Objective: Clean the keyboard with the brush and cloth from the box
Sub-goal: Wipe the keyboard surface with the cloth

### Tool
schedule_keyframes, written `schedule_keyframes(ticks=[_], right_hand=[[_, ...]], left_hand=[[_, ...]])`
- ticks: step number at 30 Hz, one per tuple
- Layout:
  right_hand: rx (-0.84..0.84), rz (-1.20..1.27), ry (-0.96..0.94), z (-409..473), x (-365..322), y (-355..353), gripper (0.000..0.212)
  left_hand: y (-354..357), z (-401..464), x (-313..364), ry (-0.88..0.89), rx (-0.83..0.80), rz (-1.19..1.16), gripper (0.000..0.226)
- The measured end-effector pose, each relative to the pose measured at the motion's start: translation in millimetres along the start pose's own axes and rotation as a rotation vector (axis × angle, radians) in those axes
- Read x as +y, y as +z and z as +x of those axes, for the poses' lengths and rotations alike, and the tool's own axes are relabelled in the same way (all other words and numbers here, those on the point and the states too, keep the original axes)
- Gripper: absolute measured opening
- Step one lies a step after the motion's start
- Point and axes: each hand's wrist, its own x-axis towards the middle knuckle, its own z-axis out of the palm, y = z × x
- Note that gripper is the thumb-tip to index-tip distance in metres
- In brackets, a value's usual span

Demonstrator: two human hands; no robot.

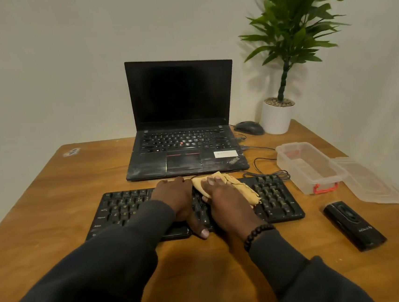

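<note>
It is the wiping step. The right hand presses the yellow cloth flat, fingers spread, on the keyboard — the left hand grips its middle, steadying. Next, I think, the keys to the right need a rub.

"ThinkPad" stands on the laptop palm rest's right corner.
</note>
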Motion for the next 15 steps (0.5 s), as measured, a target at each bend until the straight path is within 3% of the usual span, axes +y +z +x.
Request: schedule_keyframes(ticks=[7, 10, 13, 15], right_hand=[[0.015, 0.067, -0.01, -53.9, -9.2, -1.2, 0.062], [0.005, 0.085, 0.009, -65.1, -9.2, -13.3, 0.051], [0.056, 0.468, 0.179, -59.0, -1.8, -38.0, 0.032], [0.244, 0.84, 0.392, -48.5, 6.4, -47.1, 0.033]], left_hand=[[-0.8, 0.5, -0.2, -0.002, 0.001, 0.007, 0.118], [0.5, -0.4, -0.3, -0.01, -0.012, -0.007, 0.126], [1.4, -2.1, -1.9, -0.005, 0.003, -0.015, 0.127], [0.9, -4.4, -1.2, -0.002, 0.009, -0.024, 0.126]])
